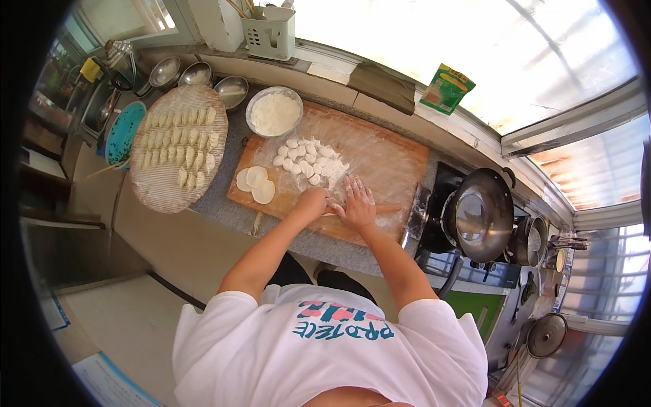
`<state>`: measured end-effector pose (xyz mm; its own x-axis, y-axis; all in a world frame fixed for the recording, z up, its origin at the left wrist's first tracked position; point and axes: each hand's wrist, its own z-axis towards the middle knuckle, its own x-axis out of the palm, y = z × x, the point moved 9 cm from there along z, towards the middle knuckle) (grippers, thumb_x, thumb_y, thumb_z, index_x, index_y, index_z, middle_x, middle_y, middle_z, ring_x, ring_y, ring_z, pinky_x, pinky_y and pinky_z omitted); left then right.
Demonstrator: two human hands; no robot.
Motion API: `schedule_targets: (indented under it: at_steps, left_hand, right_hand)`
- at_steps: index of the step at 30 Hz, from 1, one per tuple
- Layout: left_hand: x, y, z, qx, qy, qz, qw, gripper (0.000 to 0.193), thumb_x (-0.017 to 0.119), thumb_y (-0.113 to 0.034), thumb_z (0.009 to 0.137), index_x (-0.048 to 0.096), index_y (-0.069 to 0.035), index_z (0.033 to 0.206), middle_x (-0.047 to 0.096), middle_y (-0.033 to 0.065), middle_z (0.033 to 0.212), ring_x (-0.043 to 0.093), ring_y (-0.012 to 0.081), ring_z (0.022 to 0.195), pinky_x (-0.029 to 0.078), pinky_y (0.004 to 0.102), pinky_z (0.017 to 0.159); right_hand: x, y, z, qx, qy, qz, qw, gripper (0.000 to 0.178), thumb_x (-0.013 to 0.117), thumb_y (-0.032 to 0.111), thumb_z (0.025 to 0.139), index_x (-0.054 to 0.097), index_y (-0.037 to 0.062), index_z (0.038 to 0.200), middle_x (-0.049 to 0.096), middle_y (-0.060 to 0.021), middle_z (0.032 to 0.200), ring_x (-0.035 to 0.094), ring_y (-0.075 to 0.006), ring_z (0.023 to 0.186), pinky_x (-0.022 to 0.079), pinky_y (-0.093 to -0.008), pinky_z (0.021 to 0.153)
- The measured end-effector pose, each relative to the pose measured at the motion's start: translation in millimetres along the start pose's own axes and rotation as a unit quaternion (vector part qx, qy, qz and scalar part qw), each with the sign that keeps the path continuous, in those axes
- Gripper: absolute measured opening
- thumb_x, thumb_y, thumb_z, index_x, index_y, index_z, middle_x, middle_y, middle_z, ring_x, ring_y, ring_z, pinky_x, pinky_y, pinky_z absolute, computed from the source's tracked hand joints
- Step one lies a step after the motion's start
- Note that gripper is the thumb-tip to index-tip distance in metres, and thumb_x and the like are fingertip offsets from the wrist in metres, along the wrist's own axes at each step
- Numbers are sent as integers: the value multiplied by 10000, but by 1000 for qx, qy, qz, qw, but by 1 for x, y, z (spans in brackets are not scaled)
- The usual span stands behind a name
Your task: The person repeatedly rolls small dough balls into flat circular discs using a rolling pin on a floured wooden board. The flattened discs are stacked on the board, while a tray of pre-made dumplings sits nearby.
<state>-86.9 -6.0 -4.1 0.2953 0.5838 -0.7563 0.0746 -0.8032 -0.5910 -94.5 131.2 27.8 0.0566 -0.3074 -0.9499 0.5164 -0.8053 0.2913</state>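
Note:
A floured wooden board [380, 136] lies before me, and both my hands are over its near edge. My right hand [358, 202] rests flat on a wooden rolling pin [388, 208], with its fingers stretched toward the far side. Close beside it, my left hand [313, 201] is curled with its fingers together; whatever they pinch is hidden. Small floury dough pieces [308, 159] lie in a cluster beyond my hands. To the left on the board are rolled-out dough wrappers [263, 192], partly overlapping.
A bowl of flour [274, 114] stands at the board's far left corner. Further left, a round tray [146, 183] holds rows of dumplings, next to a turquoise basin [122, 129] and metal bowls [232, 93]. A wok [483, 216] sits on the stove at right.

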Motion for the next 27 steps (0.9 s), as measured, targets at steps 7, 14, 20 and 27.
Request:
schedule_targets:
  at_steps: [7, 14, 20, 27]
  left_hand:
    - [15, -12, -4, 157, -24, 17, 987, 82, 694, -109, 794, 727, -60, 851, 657, 170, 964, 629, 375, 988, 516, 474, 834]
    - [-2, -2, -1, 79, -61, -6, 995, 113, 732, -139, 804, 755, -83, 899, 684, 143, 967, 655, 347, 968, 525, 461, 824]
    - [-5, 12, 1, -30, 29, -24, 999, 114, 738, -158, 825, 768, -80, 903, 714, 156, 985, 682, 345, 952, 538, 461, 820]
    - [0, 0, -9, 78, -50, 20, 996, 126, 723, -138, 819, 775, -68, 910, 731, 177, 947, 687, 357, 930, 536, 450, 836]
  right_hand:
    - [4, 15, -81, -69, 43, 4, 997, 854, 628, 538, 900, 376, 34, 1542, 441, -196, 1549, 385, -348, 1463, 304, -521, 1169]
    - [3, 4, -13, -17, 11, 4, 1000, 844, 635, 529, 896, 387, 45, 1541, 450, -184, 1547, 393, -346, 1458, 322, -520, 1158]
    - [4, 2, -28, -29, -12, 9, 999, 862, 645, 538, 885, 383, 44, 1541, 464, -187, 1534, 411, -342, 1445, 321, -517, 1161]
    - [7, 12, -72, -50, 20, -6, 999, 863, 645, 556, 879, 406, 35, 1525, 471, -184, 1527, 418, -341, 1441, 325, -510, 1162]
